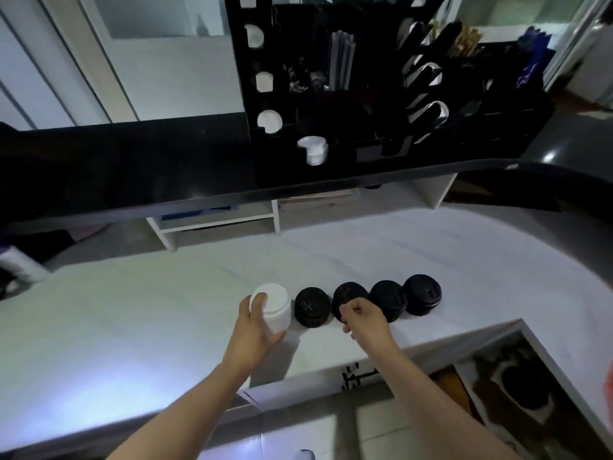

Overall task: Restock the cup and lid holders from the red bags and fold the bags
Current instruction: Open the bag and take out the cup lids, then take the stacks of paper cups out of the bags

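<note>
The left hand, low and left of centre in the frame, has its fingers curled round a stack of white lids, thumb side up near the stack's top, holding it upright on the white tabletop. Just right of it the right hand is drawn into a loose fist with its fingers pinching at the near rim of the second stack of black lids; whether they have actually gripped it I cannot tell for sure. Four black stacks stand in a row running rightward from the white one, each just beside the next. The black holder rises in the upper middle of the frame, on the raised dark counter beyond the tabletop, with white lids poking from its round openings. So the white stack's destination lies up and slightly right of the left hand, which is the nearer one, and its long axis, now vertical, would probably have to tip towards an opening. No red bags are in view.
</note>
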`<state>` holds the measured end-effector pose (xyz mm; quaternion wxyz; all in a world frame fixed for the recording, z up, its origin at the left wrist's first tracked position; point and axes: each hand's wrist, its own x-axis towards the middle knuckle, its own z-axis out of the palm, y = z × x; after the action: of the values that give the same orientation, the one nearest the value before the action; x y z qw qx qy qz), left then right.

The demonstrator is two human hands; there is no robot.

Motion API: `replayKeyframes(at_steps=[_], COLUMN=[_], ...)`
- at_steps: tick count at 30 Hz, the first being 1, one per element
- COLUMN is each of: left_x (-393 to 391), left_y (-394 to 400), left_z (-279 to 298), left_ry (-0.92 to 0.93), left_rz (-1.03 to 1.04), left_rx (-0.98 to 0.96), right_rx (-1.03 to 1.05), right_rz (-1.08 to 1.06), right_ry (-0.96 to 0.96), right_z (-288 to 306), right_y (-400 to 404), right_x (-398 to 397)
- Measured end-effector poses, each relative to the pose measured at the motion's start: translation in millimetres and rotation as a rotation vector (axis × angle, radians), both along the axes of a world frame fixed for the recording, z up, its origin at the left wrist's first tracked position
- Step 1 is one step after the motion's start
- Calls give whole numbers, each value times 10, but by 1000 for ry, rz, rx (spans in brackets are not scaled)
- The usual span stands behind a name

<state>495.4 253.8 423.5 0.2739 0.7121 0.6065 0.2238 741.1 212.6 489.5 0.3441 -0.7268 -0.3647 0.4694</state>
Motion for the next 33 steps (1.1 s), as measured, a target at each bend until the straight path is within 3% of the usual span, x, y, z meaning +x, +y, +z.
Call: replayKeyframes(at_steps=[8, 11, 15, 18, 27, 33], left_x=[12, -11, 49, 239, 1813, 3284], left_y=[-24, -82, -173, -177, -346, -870], left_z=[-308, -388, -256, -62, 398, 587], left_ry=[28, 146, 297, 261, 163, 138], left_rz=[27, -22, -15, -87, -488, -813], left_rx=[-52, -58, 103, 248, 221, 211], right_rx=[-51, -64, -47, -27, 26, 44], right_rz=[-87, -96, -83, -110, -282, -549], right_ry=[-45, -32, -27, -13, -103, -121], right_z=[-153, -210, -244, -203, -23, 93], right_y=[-131, -171, -206, -245, -907, -1903], right_x=[122, 158, 210, 318, 1401, 2512])
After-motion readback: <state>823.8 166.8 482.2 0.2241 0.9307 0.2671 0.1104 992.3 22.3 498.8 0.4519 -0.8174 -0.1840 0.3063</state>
